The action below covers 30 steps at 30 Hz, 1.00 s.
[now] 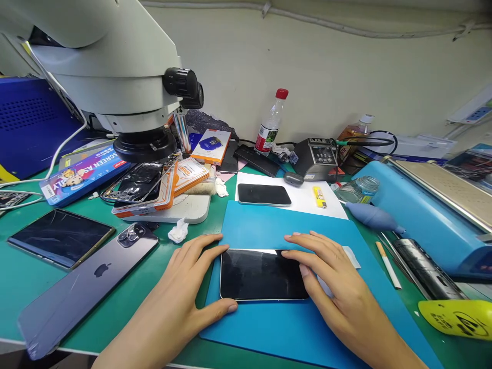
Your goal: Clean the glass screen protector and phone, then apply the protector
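A smartphone (263, 277) with a dark screen lies face up on the blue mat (257, 220). My left hand (192, 282) spans its left end, thumb at the lower corner and index finger at the upper corner, gripping it by the edges. Over the right end rests my right hand (336, 279), index fingertip at the top edge and thumb on the glass. The right hand's other fingers are spread above the mat, and its palm is hidden. A thin white piece (351, 257) sticks out from beneath that hand.
A purple-grey phone (84, 287) and another dark phone (61, 237) lie at left, under a microscope (115, 82). Behind the mat is a white-edged phone (264, 195). At right are a cigarette (389, 265), tweezers, a blue blower (371, 216) and a blue machine (423, 220).
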### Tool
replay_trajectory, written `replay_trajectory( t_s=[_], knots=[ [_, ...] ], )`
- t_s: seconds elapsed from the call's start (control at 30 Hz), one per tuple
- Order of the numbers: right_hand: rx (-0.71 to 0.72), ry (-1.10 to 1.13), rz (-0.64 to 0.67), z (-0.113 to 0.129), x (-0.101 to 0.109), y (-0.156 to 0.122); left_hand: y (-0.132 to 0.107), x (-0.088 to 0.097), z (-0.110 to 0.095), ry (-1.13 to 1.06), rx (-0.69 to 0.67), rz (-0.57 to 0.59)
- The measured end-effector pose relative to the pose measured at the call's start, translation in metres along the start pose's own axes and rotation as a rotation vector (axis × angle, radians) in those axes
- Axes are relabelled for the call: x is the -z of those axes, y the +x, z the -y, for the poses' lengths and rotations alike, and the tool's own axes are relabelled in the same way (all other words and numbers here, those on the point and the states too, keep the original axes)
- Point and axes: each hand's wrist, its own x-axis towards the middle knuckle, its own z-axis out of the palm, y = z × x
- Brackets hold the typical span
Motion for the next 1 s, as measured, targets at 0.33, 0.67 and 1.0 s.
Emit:
replay_trajectory(
  t_s=[0.33,0.67,1.0],
  knots=[
    [-0.045,0.004,0.102,-0.001,-0.001,-0.005,0.0,0.002,0.0,-0.033,0.059,0.05],
    [0.218,-0.168,0.156,0.009,0.002,0.0,0.001,-0.001,-0.001,-0.03,-0.009,0.015],
    [0.267,-0.289,0.066,0.048,-0.018,0.011,0.004,-0.001,0.0,-0.056,-0.045,-0.007]
  ],
)
